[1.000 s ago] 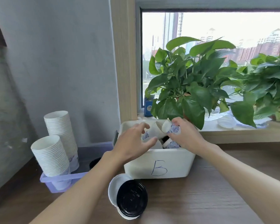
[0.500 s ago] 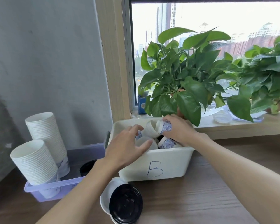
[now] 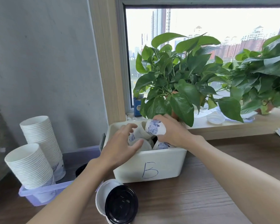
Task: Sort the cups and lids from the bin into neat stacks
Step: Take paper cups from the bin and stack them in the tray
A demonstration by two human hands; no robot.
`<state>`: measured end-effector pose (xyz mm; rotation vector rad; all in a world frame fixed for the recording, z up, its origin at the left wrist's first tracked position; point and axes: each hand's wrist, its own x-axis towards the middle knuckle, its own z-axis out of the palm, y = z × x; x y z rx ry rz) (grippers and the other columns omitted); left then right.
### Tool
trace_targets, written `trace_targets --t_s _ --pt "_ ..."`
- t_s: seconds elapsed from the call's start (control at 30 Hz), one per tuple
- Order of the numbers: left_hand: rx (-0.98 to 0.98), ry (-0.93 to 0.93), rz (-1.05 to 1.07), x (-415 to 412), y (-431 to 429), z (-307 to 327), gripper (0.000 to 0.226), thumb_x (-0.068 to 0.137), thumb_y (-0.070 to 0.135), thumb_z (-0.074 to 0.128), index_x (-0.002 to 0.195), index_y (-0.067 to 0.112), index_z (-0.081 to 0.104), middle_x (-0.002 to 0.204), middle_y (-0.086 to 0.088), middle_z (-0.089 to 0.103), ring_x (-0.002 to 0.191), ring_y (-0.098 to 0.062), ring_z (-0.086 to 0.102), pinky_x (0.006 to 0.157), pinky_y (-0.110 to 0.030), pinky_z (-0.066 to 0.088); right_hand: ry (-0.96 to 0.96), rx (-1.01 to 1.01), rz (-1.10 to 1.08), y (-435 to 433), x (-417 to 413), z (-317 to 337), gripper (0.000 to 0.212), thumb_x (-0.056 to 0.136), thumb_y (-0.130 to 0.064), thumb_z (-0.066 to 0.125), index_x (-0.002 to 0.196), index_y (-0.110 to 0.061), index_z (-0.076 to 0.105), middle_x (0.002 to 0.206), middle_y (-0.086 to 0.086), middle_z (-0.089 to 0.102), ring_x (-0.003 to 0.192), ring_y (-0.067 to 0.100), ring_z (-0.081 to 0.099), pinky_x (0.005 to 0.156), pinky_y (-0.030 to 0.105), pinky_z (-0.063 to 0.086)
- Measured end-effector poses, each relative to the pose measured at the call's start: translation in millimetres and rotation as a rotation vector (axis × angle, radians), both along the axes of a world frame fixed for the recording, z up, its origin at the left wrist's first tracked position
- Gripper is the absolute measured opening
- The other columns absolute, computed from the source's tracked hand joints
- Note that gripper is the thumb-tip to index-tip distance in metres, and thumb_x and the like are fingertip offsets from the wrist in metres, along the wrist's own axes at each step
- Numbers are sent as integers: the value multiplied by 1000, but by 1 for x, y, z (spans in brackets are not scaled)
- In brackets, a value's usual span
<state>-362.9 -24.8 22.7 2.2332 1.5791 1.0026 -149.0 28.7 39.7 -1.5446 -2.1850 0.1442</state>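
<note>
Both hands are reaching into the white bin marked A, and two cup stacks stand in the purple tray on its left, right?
Not quite: the head view shows the white bin marked B, not A. The left hand and right hand do reach into it, and two cup stacks stand in the purple tray on its left.
</note>
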Motion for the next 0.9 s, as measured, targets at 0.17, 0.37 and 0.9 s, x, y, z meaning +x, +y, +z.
trace_targets --t_s 0.17,0.37,0.9 --pt "103 3 -47 -3 2 2 70 85 32 73 145 33 35 144 12 38 132 -7 37 109 -24 30 308 48 163 -17 -16 12 58 79 -27 75 132 -33 52 116 0 38 89 11 47 74 2 35" --pt "193 1 -1 -4 11 2 72 75 33 77 137 41 42 129 14 55 119 -16 51 102 -47 45 547 -120 285 -26 -42 16 89 68 -37 82 139 -41 29 112 -5 54 105 15 55 93 33 47" --pt "143 -149 292 -7 17 -11 51 78 32 77 117 20 46 113 0 51 99 -26 55 84 -42 48 445 -187 -96 22 -56 -13 59 80 -25 74 131 -20 45 99 3 63 90 21 59 75 31 47"
